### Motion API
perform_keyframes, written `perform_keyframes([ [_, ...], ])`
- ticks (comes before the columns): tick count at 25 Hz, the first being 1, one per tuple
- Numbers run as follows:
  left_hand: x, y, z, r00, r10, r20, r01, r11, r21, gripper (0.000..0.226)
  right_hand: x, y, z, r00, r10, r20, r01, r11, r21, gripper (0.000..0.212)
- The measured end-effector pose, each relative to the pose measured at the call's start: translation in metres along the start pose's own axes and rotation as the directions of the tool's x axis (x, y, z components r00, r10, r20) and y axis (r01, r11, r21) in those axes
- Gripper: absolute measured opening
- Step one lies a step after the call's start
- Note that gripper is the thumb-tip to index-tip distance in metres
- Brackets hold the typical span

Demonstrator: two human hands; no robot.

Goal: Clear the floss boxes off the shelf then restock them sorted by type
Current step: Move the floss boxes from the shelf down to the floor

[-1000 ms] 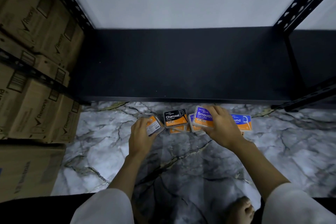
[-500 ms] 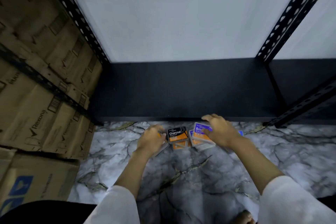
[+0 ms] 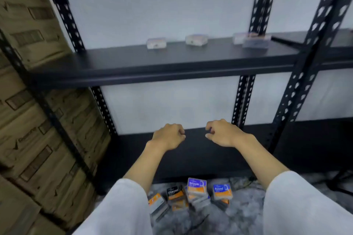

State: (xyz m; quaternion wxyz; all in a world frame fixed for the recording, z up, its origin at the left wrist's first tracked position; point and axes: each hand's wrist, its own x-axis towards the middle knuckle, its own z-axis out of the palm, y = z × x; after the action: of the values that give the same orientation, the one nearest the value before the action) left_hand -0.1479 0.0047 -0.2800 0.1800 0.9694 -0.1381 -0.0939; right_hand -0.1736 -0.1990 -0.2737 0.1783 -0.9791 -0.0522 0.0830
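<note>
Cartons point(image 3: 38, 101) flank the shelf point(image 3: 152, 63); both hands' fingers point(image 3: 179, 131) curl loosely, empty.

Floss boxes point(image 3: 194, 39) on upper shelf point(image 3: 152, 59) motion-blurred, labels unreadable; sleeves point(image 3: 122, 210) cover part of floor pile point(image 3: 191, 194)

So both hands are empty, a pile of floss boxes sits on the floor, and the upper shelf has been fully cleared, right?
Not quite. The upper shelf is not cleared: the head view shows several floss boxes on it, too blurred to read. The rest holds: the left hand and right hand hold nothing, and a pile of boxes lies on the floor.
</note>
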Motion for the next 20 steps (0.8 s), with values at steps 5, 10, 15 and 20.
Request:
perform_keyframes([
  [5,-0.012,0.073,-0.092,0.963,0.183,-0.197,-0.172,0.982,0.073,0.024,-0.03,-0.014,-0.099,0.976,-0.009,-0.218,-0.008,0.997,-0.074,0.034],
  [10,0.007,0.115,-0.162,0.889,0.3,-0.345,-0.274,0.954,0.122,0.019,-0.029,-0.017,-0.179,0.907,-0.039,-0.418,-0.012,0.993,-0.119,0.021],
  [15,0.069,0.127,-0.195,0.864,0.33,-0.38,-0.29,0.944,0.16,0.022,0.017,0.007,-0.222,0.849,-0.056,-0.525,-0.013,0.992,-0.127,0.026],
  [20,0.139,0.124,-0.186,0.843,0.347,-0.411,-0.313,0.938,0.151,0.026,0.076,0.05,-0.233,0.781,-0.033,-0.624,-0.122,0.971,-0.205,0.041],
])
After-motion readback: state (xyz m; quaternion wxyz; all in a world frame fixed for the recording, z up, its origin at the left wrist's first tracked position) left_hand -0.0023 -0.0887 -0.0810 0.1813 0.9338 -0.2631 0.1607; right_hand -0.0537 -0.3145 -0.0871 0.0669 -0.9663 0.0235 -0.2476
